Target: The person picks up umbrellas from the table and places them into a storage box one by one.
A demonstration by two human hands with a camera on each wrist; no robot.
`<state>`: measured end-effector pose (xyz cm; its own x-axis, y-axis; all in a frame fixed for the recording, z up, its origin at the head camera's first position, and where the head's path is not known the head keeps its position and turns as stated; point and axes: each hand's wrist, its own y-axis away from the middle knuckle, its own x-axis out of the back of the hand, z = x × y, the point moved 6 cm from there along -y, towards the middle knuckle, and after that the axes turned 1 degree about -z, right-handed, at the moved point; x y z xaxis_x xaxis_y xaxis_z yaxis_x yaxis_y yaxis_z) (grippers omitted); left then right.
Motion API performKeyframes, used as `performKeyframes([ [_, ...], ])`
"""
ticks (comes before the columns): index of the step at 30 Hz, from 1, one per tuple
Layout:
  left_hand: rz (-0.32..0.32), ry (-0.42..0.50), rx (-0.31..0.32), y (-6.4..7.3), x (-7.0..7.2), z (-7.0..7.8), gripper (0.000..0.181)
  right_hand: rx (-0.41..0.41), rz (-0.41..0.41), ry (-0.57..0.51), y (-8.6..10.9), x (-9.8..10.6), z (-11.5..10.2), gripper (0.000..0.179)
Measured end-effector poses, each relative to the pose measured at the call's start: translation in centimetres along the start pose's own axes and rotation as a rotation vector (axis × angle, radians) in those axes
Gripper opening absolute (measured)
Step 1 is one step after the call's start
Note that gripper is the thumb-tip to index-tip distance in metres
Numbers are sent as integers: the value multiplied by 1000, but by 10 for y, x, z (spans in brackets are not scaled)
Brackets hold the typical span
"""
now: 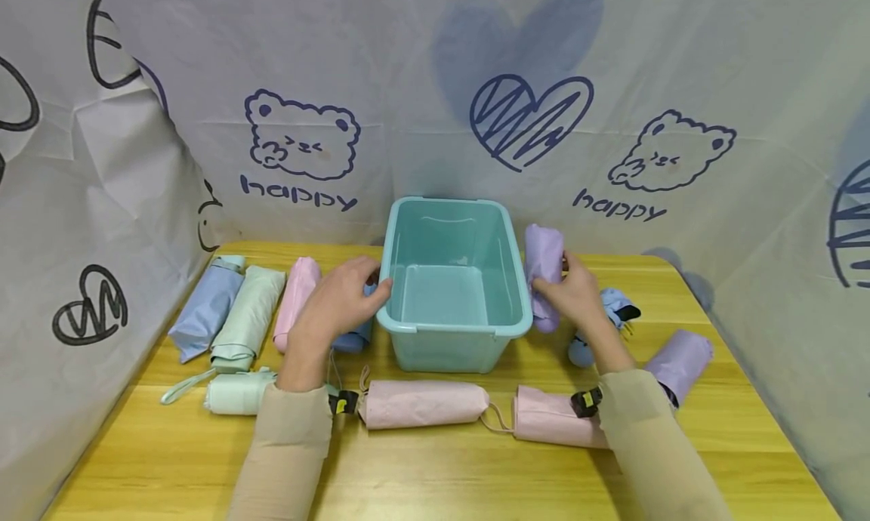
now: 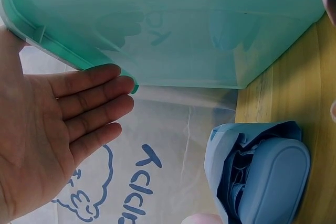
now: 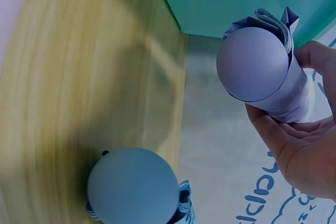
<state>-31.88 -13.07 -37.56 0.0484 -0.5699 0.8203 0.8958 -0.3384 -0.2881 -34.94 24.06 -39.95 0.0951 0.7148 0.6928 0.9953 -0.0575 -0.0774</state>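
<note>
My right hand (image 1: 579, 293) grips a folded lilac umbrella (image 1: 544, 258) beside the right wall of a teal plastic bin (image 1: 442, 349). In the right wrist view, the umbrella's round end (image 3: 252, 64) faces the camera, with thumb and fingers around its sleeve. The bin's visible floor is bare. At the bin's left rim is my left hand (image 1: 343, 294), thumb at the edge. The left wrist view shows that hand's fingers (image 2: 100, 100) extended along the bin's outside. A blue folded umbrella (image 2: 275, 182) lies below it, partly hidden by the hand in the head view.
Left of the bin lie folded umbrellas in blue (image 1: 207, 306), mint (image 1: 248, 313) and pink (image 1: 297, 298). Another mint one (image 1: 238, 393) and two pink ones (image 1: 424, 402) (image 1: 553, 417) lie in front. At right are a blue umbrella (image 1: 581, 351) and a lilac one (image 1: 680, 362). A printed cloth (image 1: 421, 143) hangs behind.
</note>
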Motion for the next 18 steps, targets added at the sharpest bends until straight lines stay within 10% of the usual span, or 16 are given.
performKeyframes([
  [18, -12, 9, 5, 0, 0, 0, 28, 66, 87, -59, 7, 25, -36, 76],
])
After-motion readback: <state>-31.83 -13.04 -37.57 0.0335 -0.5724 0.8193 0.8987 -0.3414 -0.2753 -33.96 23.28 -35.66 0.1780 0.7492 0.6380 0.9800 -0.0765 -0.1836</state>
